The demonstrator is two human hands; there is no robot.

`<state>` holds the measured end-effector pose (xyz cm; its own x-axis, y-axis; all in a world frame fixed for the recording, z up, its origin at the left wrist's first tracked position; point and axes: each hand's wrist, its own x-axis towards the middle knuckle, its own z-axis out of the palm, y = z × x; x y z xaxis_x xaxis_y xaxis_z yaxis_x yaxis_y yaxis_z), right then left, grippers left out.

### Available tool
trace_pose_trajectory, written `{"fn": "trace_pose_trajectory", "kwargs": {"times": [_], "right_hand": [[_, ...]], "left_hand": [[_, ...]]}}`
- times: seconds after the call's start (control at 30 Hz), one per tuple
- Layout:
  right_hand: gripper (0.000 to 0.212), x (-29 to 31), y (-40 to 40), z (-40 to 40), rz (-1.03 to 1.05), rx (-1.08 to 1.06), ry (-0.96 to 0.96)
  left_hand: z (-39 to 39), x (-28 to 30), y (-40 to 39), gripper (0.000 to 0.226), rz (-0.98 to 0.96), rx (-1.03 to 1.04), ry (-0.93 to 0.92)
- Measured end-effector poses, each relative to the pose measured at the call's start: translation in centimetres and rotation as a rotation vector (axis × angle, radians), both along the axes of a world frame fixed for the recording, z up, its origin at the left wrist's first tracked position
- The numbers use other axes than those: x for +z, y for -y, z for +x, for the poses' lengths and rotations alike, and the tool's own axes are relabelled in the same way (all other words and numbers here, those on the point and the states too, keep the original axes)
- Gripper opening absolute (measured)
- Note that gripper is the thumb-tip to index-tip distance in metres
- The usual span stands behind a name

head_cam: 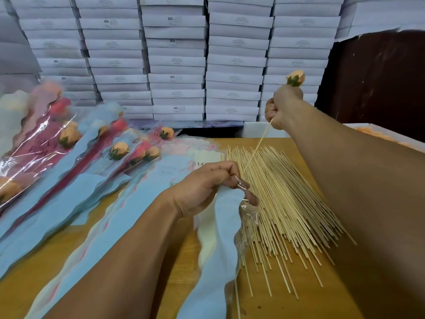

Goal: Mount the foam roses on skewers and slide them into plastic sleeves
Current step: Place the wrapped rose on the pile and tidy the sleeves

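Note:
My right hand [281, 107] is raised at the upper right, closed around a thin wooden skewer [257, 147] with an orange foam rose [296, 78] on its top end. The skewer slants down to the left, its lower tip close to my left hand [207, 183]. My left hand pinches the top of a light blue plastic sleeve [220, 238] with a clear front, which hangs down over the wooden table [322, 295]. A large fan of loose skewers [282, 203] lies on the table between my arms.
Several sleeved roses [69, 148], in blue and red sleeves, lie in a row at the left. A stack of empty sleeves [188, 155] lies behind my left hand. White flat boxes [177, 65] are stacked as a wall behind the table. An open box [379, 132] sits at the far right.

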<state>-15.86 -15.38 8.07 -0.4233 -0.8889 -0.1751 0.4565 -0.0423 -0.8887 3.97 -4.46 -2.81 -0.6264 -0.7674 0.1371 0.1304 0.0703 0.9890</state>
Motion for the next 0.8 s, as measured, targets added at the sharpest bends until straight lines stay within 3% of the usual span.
{"fn": "trace_pose_trajectory", "kwargs": {"times": [0.13, 0.37, 0.47, 0.63, 0.8], "right_hand": [[0.027, -0.6, 0.5, 0.6, 0.022, 0.003, -0.044], [0.028, -2.9, -1.0, 3.6, 0.091, 0.215, -0.127], [0.030, -4.3, -2.5, 4.5, 0.093, 0.383, -0.193], [0.041, -6.4, -5.9, 3.8, 0.088, 0.728, -0.621], [0.060, -8.0, -8.9, 3.0, -0.039, 0.901, -0.605]], "left_hand": [[0.1, 0.1, 0.1, 0.005, -0.043, -0.006, 0.025], [0.0, 0.0, 0.4, 0.005, -0.093, 0.102, 0.045], [0.1, 0.1, 0.7, 0.008, -0.143, 0.212, 0.066], [0.2, 0.2, 1.0, 0.012, -0.169, 0.373, 0.011], [0.2, 0.4, 0.8, 0.022, -0.162, 0.441, -0.049]]}}
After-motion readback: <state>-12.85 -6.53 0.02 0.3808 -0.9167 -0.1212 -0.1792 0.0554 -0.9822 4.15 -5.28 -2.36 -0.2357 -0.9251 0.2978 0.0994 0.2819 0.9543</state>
